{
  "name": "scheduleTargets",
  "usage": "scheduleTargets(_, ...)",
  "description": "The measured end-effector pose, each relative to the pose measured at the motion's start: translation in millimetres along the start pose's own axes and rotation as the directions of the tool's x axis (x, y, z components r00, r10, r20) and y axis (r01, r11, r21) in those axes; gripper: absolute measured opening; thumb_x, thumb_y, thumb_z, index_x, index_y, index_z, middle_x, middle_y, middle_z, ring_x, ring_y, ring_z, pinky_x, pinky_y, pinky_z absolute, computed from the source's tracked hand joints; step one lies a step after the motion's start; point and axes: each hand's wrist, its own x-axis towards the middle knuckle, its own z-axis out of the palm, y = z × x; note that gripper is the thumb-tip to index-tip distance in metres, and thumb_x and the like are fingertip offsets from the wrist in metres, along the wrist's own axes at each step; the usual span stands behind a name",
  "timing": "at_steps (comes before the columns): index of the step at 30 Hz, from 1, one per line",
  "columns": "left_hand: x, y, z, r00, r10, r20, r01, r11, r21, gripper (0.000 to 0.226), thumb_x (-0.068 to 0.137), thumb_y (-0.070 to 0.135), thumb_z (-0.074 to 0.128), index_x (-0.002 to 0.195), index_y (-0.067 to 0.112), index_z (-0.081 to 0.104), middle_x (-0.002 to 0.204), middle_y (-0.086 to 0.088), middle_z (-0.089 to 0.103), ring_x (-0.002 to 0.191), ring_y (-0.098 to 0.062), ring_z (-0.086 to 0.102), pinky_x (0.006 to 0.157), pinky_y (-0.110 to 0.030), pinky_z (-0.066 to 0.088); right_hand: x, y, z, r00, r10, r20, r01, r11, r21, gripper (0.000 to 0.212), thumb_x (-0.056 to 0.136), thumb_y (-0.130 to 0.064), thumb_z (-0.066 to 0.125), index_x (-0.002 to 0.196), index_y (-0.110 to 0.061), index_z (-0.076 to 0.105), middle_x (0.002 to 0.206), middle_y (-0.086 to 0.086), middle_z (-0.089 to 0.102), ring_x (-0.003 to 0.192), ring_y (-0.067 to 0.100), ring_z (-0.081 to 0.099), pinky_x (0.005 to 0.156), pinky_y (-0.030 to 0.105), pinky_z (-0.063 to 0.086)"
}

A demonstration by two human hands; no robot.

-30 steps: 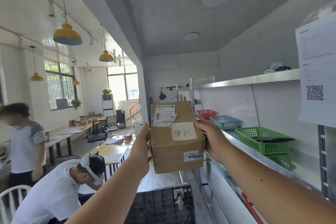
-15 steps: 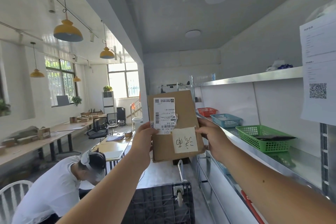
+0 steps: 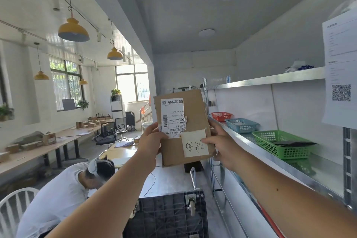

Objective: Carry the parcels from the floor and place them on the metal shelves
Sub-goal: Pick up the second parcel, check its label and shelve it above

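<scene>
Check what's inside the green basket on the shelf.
A dark flat item lies across the green basket, its right end reaching over the rim. The mesh walls and that item hide the bottom, so I cannot tell whether anything else is inside.

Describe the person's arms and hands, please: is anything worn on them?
Both are bare. The left arm and right arm show no sleeve in view. The left hand and right hand wear no gloves; no ring, watch or bracelet is visible.

— What sort of place is this?
— An office doubling as a parcel store: metal shelving with plastic baskets at 2 o'clock; long worktables bearing cartons, swivel chairs, pendant lamps from 9 to 11 o'clock.
</scene>
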Motion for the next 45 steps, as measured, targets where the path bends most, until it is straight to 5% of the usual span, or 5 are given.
scheduleTargets(14, 16.8, 6.6, -11.2, 0.998, 0.024, -0.061, -0.022, 0.999, 0.026, 0.020, 0.097, 0.018, 0.070, 0.117, 0.017, 0.072, 0.111, -0.009, 0.080, 0.111, -0.033, 0.073, 0.107, -0.055, 0.055, 2.5, 3.4, 15.2, 0.999, -0.020, -0.035, 0.021, 1.000, 0.021, 0.081, 0.087, 0.004, 0.076, 0.139, -0.054, 0.055, 0.122, -0.004, 0.077, 0.110, 0.030, 0.075, 0.090, 0.057, 0.062)
scheduleTargets(24, 19.5, 12.3, -27.3, 0.971, 0.238, 0.029, -0.238, 0.946, 0.221, 0.106, 0.091, 0.047, 0.079, 0.161, 0.055, 0.000, 0.123, 0.006, 0.072, 0.100, -0.026, 0.078, 0.078, -0.058, 0.066, 5.9, 3.9, 15.4, 0.992, -0.121, -0.047, 0.120, 0.993, -0.017, 0.074, 0.075, 0.007, 0.085, 0.131, -0.038, 0.068, 0.127, 0.000, 0.076, 0.115, 0.027, 0.073, 0.097, 0.051, 0.061)
scheduleTargets(36, 15.0, 17.9, -29.2, 0.976, 0.104, -0.189, -0.100, 0.995, 0.029, 0.047, 0.103, 0.065, 0.047, 0.127, 0.026, 0.039, 0.104, -0.015, 0.064, 0.095, -0.046, 0.077, 0.068, -0.065, 0.065, 13.1, 0.9, 24.4, 0.973, -0.121, -0.196, 0.167, 0.957, 0.239, 0.101, 0.051, -0.009, 0.094, 0.144, -0.020, 0.056, 0.131, 0.009, 0.070, 0.113, 0.031, 0.072, 0.104, 0.052, 0.057)
scheduleTargets(40, 14.0, 13.2, -27.1, 0.965, 0.013, -0.262, -0.042, 0.994, -0.103, 0.042, 0.102, 0.062, 0.047, 0.120, 0.024, 0.044, 0.103, -0.016, 0.063, 0.094, -0.045, 0.077, 0.069, -0.066, 0.065, 18.3, 2.4, 24.5, 0.964, -0.167, -0.205, 0.220, 0.937, 0.273, 0.046, 0.075, 0.004, 0.088, 0.114, -0.013, 0.071, 0.118, 0.013, 0.078, 0.109, 0.034, 0.075, 0.104, 0.058, 0.056)
scheduleTargets(45, 10.8, 7.3, -21.3, 0.956, -0.078, -0.282, -0.017, 0.947, -0.320, 0.043, 0.102, 0.060, 0.049, 0.123, 0.022, 0.047, 0.123, -0.022, 0.069, 0.097, -0.046, 0.077, 0.068, -0.063, 0.066, 19.6, 4.8, 34.2, 0.968, -0.204, -0.144, 0.239, 0.926, 0.294, 0.040, 0.085, 0.008, 0.079, 0.114, -0.019, 0.072, 0.118, 0.008, 0.080, 0.117, 0.032, 0.072, 0.105, 0.052, 0.055)
